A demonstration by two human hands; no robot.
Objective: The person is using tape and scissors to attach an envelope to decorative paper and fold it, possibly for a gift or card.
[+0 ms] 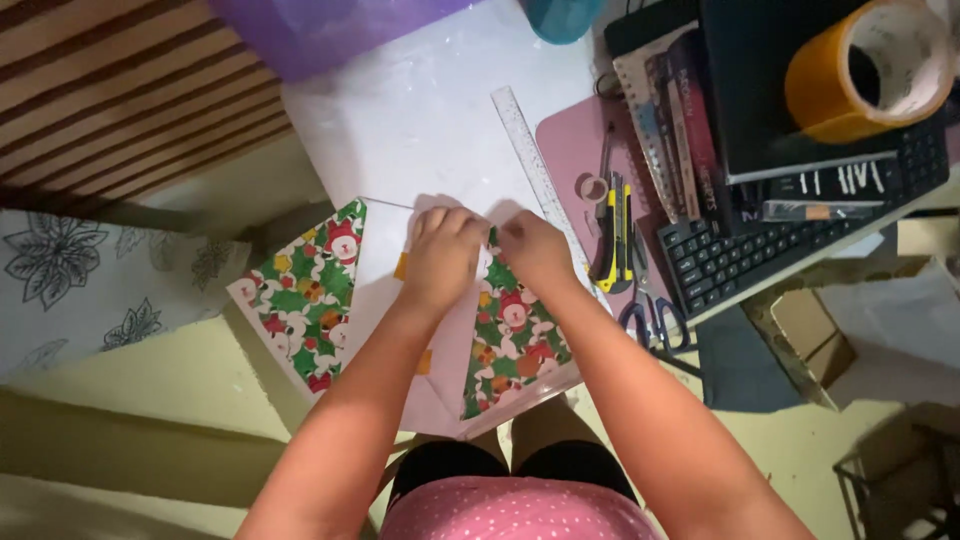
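Note:
A sheet of patterned wrapping paper (305, 295), green and red with its white back showing, lies folded over the near edge of the white table (420, 110). Small orange tape pieces sit on the white folded part. My left hand (440, 250) presses down on the top of the fold, fingers curled. My right hand (530, 248) is just beside it, pinching the paper's edge at the top of the right patterned flap (515, 345). The two hands almost touch.
A clear ruler (535, 165) lies right of my hands. Beyond it are a yellow box cutter (612, 235), a small tape roll (594, 187), scissors (650, 315), a black keyboard (790, 235), stacked books with a brown tape roll (868, 70), and a cardboard box (810, 335) below.

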